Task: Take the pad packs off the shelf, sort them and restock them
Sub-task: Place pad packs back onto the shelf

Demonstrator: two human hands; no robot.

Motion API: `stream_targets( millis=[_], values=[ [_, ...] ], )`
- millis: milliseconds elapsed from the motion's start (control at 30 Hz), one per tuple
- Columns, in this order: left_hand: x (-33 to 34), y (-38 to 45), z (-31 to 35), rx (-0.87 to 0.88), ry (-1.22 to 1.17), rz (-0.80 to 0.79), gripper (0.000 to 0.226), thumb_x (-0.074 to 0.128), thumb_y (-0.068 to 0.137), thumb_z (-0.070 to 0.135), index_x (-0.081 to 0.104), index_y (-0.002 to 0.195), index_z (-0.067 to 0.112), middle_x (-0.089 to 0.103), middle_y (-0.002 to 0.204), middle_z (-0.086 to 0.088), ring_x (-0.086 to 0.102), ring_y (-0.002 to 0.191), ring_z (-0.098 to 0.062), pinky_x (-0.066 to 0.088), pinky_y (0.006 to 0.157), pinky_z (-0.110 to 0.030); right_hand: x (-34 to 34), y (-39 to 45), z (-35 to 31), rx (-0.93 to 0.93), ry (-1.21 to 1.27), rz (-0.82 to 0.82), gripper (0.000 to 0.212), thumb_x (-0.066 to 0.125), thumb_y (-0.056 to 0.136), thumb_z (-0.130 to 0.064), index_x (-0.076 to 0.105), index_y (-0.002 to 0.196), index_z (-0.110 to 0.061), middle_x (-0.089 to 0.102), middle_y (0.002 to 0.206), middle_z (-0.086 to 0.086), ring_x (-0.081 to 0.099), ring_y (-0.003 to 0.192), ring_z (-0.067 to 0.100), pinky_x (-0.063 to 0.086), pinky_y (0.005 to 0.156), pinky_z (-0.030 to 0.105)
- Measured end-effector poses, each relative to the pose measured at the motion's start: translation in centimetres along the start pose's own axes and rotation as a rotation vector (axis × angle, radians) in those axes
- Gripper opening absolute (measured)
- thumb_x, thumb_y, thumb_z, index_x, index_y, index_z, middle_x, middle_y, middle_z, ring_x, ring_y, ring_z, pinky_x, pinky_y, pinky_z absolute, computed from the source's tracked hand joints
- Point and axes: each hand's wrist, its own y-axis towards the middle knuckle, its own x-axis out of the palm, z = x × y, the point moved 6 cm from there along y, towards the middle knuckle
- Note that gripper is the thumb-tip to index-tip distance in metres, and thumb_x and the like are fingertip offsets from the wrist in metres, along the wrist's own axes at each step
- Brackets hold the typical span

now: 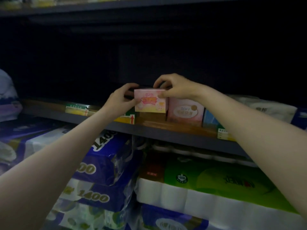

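Both hands, the left hand [122,97] and the right hand [172,87], pinch a small pink-and-yellow cardboard pad pack [150,101] by its upper corners, just above the wooden shelf [166,126], beside a pale pink boxed pack [185,112].

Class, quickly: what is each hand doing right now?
Left hand: closed on the pink pack, left side.
Right hand: closed on the same pack, top right.

Below the shelf board we see blue toilet-roll packs [101,165] printed "1400", stacked at the left, and a green-wrapped pack of white rolls [216,185] at the right. Yellow and green price tags [76,109] sit along the board's front edge. White wrapped rolls [272,108] lie far right.
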Motion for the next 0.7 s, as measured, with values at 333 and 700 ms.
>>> stream_targets(
  millis=[333, 700],
  values=[
    [-1.2, 0.5, -0.7, -0.032, 0.008, -0.061, 0.054, 0.062, 0.089, 0.021, 0.038, 0.138, 0.025, 0.054, 0.109, 0.006, 0.059, 0.082, -0.005, 0.047, 0.067, -0.019, 0.0, 1.2, 0.1, 0.019, 0.062, 0.075, 0.025, 0.067, 0.084, -0.026, 0.055, 0.106, -0.027, 0.060, 0.117, 0.003, 0.057, 0.108, 0.015, 0.049, 0.095, 0.038],
    [0.3, 0.5, -0.6, 0.026, 0.017, -0.178, 0.053, 0.064, 0.087, 0.014, 0.042, 0.134, 0.026, 0.055, 0.114, 0.005, 0.056, 0.093, -0.006, 0.047, 0.060, -0.009, 1.6, 1.1, 0.8, 0.083, -0.364, -0.132, 0.065, 0.064, 0.079, -0.055, 0.038, 0.133, -0.030, 0.051, 0.128, -0.006, 0.048, 0.116, 0.018, 0.037, 0.103, 0.039]
  ],
)
